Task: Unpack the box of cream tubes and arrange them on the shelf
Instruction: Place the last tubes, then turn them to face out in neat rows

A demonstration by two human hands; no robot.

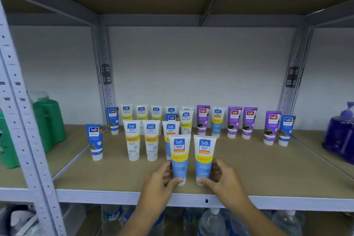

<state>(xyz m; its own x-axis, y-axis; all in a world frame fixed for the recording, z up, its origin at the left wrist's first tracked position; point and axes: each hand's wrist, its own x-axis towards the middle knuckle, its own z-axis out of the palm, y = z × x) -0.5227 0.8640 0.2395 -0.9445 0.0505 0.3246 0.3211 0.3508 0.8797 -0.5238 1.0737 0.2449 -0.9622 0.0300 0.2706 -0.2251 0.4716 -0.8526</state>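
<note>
Both hands are working at the shelf (268,174) front edge: left hand (162,180) is pinching the left blue/yellow tube (179,159) low down, thumb on the cap end, fingers curled round behind; right hand (222,178) is doing the same w/ the right blue/yellow tube (204,157). Both tubes are standing cap-down, upright, just beside each other, in front of the white vit-C tubes (141,140), and look to be touching the board. Purple tubes (240,122) are sitting further back on the right. Box isn't in view, can't tell how many are left. To do it well imo: seating both caps flat before easing off, keeping labels facing fwd, lining them up w/ the row behind, releasing slowly bc these tip easily and could be knocking neighbours over
</note>
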